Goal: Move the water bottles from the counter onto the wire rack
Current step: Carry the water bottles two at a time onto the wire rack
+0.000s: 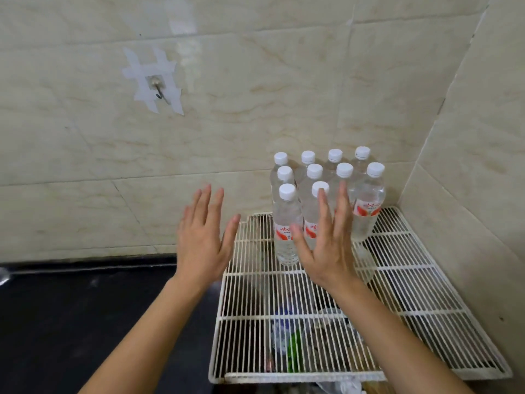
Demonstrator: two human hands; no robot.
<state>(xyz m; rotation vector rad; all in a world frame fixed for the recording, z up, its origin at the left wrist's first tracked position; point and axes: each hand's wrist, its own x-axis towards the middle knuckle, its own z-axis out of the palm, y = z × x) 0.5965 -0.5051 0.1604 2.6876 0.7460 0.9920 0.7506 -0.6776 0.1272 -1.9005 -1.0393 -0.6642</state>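
Note:
Several clear water bottles [366, 200] with white caps and red labels stand upright in tight rows at the far corner of the white wire rack [412, 280]. My left hand [203, 237] hovers open, fingers spread, over the rack's left edge, holding nothing. My right hand [326, 240] is open too, palm toward the bottles, just in front of the nearest bottle [285, 223] and partly covering the one beside it. Whether the fingers touch a bottle I cannot tell.
A dark counter [71, 322] lies left of the rack. Tiled walls close in behind and on the right. A taped metal hook [157, 88] sticks out of the back wall. Bags and clutter [295, 345] show through the rack's wires below.

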